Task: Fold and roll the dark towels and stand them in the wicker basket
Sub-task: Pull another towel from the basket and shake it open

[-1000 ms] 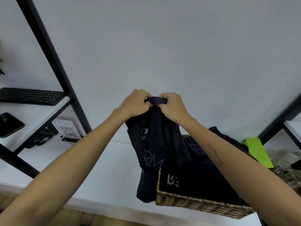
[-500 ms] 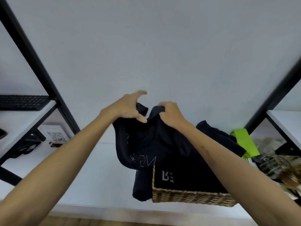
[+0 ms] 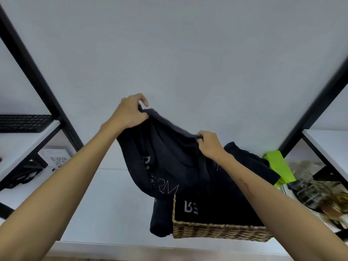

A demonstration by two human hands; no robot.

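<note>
Head view: dark towel [image 3: 165,155] held up over the white shelf [image 3: 105,200], its lower end draped over the wicker basket [image 3: 216,229] at 5 o'clock
Left hand [image 3: 130,112]: pinching the towel's top edge at 11 o'clock; index finger lifted
Right hand [image 3: 210,145]: clenched on the same edge at 3 o'clock
Basket: more dark fabric inside; a green item [image 3: 278,166] beyond it

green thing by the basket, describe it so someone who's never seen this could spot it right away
Start at the white shelf top and find the wicker basket heaped with dark cloth. Look past its far right corner, toward the black frame post. The flat bright lime-green piece lying there is the only vivid colour among black, white and wicker.
</note>
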